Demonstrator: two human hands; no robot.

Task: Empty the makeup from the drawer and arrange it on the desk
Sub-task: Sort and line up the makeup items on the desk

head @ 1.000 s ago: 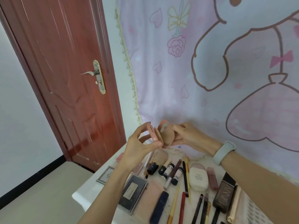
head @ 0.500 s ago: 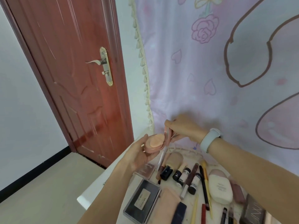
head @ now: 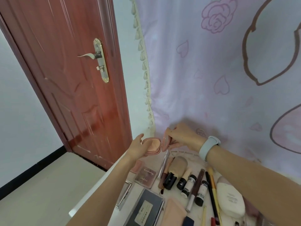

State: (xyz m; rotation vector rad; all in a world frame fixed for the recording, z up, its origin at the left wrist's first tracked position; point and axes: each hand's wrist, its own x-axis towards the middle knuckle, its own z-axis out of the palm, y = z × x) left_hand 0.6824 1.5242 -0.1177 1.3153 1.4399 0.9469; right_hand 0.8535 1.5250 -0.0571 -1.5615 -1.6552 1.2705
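Note:
A round pink compact [head: 152, 146] with a peach puff inside hangs open above the far left of the white desk [head: 78, 209]. My left hand [head: 138, 148] cups its base from the left. My right hand [head: 180, 137], with a pale blue watch on the wrist, pinches the raised lid [head: 165, 141]. Below lie rows of makeup: a pink palette [head: 145, 176], a dark palette [head: 146, 207], a large brush [head: 175, 170], several small tubes and pencils, and a white oval case [head: 230, 199]. The drawer is out of sight.
A red-brown door [head: 73, 79] with a brass handle stands to the left of the desk. A pink cartoon-print curtain [head: 219, 79] hangs right behind the desk. Beige floor lies at the lower left.
The compact has come down toward the desk and now lies flatter, puff facing up, with the lid held upright. The view has tilted down and to the left.

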